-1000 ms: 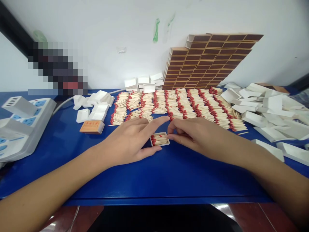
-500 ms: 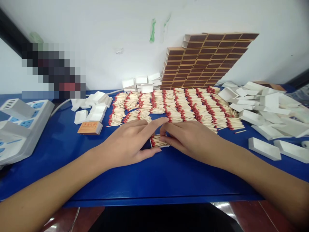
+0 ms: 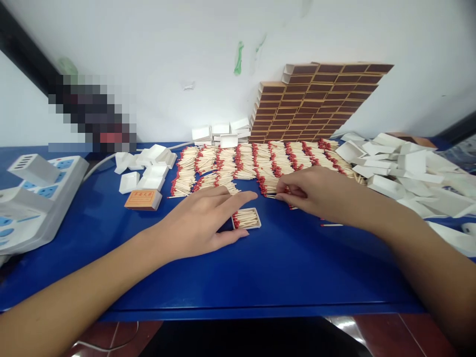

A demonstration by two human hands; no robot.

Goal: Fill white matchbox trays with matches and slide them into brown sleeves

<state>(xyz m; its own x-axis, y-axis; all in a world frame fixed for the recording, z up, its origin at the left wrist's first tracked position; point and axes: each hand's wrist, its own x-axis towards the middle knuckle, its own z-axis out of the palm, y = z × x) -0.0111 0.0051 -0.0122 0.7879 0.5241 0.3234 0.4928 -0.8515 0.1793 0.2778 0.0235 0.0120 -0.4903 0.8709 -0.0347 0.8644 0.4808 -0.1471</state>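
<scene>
A small white matchbox tray [image 3: 253, 218] filled with red-headed matches lies on the blue table. My left hand [image 3: 203, 218] rests at the tray's left end, thumb by the near edge and index finger stretched out over the far side. Its fingers are apart, not gripping the tray. My right hand [image 3: 312, 196] is at the front of the rows of loose matches [image 3: 243, 161]. Its thumb and index finger are pinched at a match [image 3: 270, 197]; how many are between the fingertips is hidden.
Closed matchboxes [image 3: 312, 104] are stacked against the wall. White trays lie heaped [image 3: 405, 168] on the right, with smaller groups [image 3: 148, 163] at left and back. An orange-labelled matchbox [image 3: 143, 199] sits left of my left hand. A power strip [image 3: 48, 203] stands far left.
My right hand has moved from the tray rightward to the loose matches, uncovering the tray's contents. My left hand has stayed by the tray. The view has tilted slightly.
</scene>
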